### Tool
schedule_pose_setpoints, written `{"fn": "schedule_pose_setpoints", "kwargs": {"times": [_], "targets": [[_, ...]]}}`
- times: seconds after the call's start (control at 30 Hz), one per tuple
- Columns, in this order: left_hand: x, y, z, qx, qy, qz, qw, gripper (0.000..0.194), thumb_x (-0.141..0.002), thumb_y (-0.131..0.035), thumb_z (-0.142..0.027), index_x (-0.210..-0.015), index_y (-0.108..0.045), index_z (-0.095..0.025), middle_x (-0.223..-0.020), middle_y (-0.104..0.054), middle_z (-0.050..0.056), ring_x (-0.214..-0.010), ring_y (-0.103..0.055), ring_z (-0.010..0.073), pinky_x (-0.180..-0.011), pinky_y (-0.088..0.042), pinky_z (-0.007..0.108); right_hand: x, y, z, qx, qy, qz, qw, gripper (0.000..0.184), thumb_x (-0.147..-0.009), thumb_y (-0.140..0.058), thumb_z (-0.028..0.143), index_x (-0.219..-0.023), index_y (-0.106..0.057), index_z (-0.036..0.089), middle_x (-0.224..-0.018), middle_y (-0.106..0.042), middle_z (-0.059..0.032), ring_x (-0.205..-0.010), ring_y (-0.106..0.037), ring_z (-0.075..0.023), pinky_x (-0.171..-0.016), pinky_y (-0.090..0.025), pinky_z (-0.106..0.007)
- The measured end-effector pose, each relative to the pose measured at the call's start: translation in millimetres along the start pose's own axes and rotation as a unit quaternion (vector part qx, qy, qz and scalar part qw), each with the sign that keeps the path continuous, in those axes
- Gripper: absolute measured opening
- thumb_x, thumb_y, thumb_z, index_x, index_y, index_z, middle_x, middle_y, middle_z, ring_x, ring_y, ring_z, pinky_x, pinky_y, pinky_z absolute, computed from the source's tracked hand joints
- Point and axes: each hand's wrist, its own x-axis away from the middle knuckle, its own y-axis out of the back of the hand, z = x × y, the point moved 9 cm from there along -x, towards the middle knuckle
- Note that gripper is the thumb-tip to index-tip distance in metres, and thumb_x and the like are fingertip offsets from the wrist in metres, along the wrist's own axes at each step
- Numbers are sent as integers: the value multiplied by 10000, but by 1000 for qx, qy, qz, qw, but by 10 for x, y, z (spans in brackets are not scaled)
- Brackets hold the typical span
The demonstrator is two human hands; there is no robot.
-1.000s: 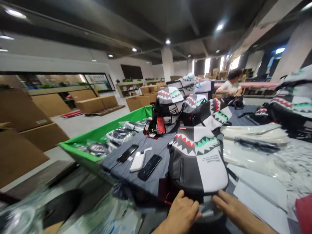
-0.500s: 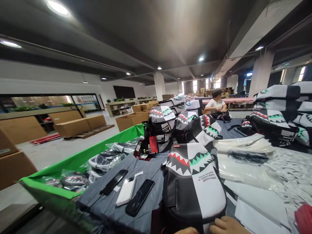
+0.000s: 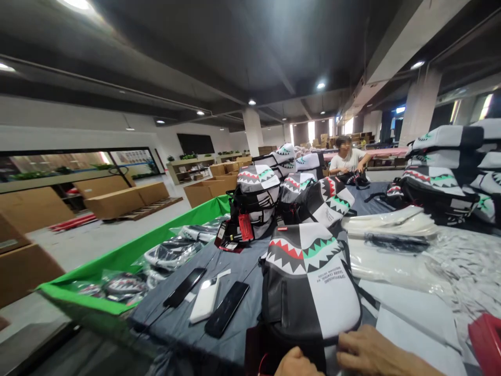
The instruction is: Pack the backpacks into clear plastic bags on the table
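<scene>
1. Hand, right (image 3: pixel 378 349): fingers together, slightly curled, touching lower edge of backpack.
2. Hand, left (image 3: pixel 296 364): partly out of frame, near same edge; finger state cannot be determined.
3. Shark-print backpack (image 3: pixel 309 292): smooth black-and-white shell, lying on grey cloth table cover (image 3: pixel 183 313).

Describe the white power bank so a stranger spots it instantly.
Find the green-lined bin, then the grey-covered table beside it. On the table, left of the big shark-mouth backpack, lies the white power bank, the only pale slab, between two black smartphones.
</scene>
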Motion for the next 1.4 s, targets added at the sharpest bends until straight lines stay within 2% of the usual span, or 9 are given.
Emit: {"fn": "schedule_pose_setpoints", "kwargs": {"times": [0.07, 0.2, 0.47, 0.77, 0.87, 0.97, 1.17, 1.27, 1.4], "targets": [[-46, 104, -109, 15, -18, -1, 1000, 355, -1031, -486, -333, -715, -578, -200, -468, -451, -52, -430, -393, 90, -481, -286, 272, 1, 45, -41, -34, -4, 28, 999, 268, -1065, -363, 215, -831, -494, 217, -756, -551, 31, -576, -452, -127, -487, -210, -321], [-198, 412, -167, 35, -2, 5, 999, 298, -1046, -470, -303, -812, -602, -175, -688, -588, 9, -628, -505, 124, -584, -346, 282, 76, 22, -181, -120, -18, 115, 986, 240, -1012, -428, 150, -792, -506, 206, -801, -566, 30, -621, -464, -112, -539, -231, -300], [-261, 461, -196, -18, -117, 22, 993, 125, -982, -604, -221, -875, -598, -155, -558, -432, -72, -489, -380, 92, -458, -232, 273, 181, -23, -252, -83, -42, 152, 984, 133, -865, -554, 105, -827, -511, 225, -816, -593, 44, -554, -439, -110, -506, -187, -306], [-255, 525, -424, 36, -156, 16, 987, 136, -977, -588, -197, -856, -621, -142, -539, -458, -69, -477, -421, 89, -458, -270, 274, 198, 190, -209, 9, 5, 25, 1000, 273, -927, -370, 11, -815, -504, 221, -711, -568, 40, -485, -432, -113, -482, -219, -319], [-230, 437, -255, 56, -30, 33, 997, 307, -1059, -442, -255, -815, -599, -156, -538, -492, -53, -463, -440, 89, -467, -292, 269, 295, 382, -284, 37, -85, -79, 993, 242, -993, -387, 84, -870, -549, 217, -710, -609, 31, -520, -518, -112, -503, -295, -301], [-198, 387, -99, 87, 81, 36, 992, 397, -1090, -355, -302, -807, -595, -159, -566, -550, -33, -475, -496, 86, -489, -344, 254, 600, 537, -248, 71, -243, -212, 944, 70, -1006, -521, 178, -999, -585, 207, -804, -677, 0, -572, -588, -109, -527, -389, -265], [-251, 461, -124, 139, 71, 15, 988, 349, -1080, -387, -278, -835, -603, -155, -570, -572, -31, -460, -503, 86, -472, -337, 262, 828, 139, 397, -9, -279, -290, 916, 323, -952, -560, 95, -1260, -590, 189, -970, -710, -66, -841, -711, -154, -773, -593, -237], [-257, 483, -156, 130, 42, 18, 990, 331, -1075, -387, -243, -837, -598, -150, -549, -548, -36, -448, -472, 90, -465, -310, 277, 831, -55, 354, -3, -343, -293, 893, 506, -968, -499, 128, -1469, -458, 189, -1171, -675, -136, -1064, -694, -228, -889, -615, -348], [-227, 465, -172, 121, 19, 23, 992, 337, -1079, -369, -235, -835, -585, -151, -532, -517, -45, -443, -437, 86, -466, -282, 272, 723, -88, 212, 7, -263, -287, 921, 407, -938, -507, 96, -1326, -577, 196, -1109, -699, -108, -1099, -663, -222, -925, -592, -350]]}}
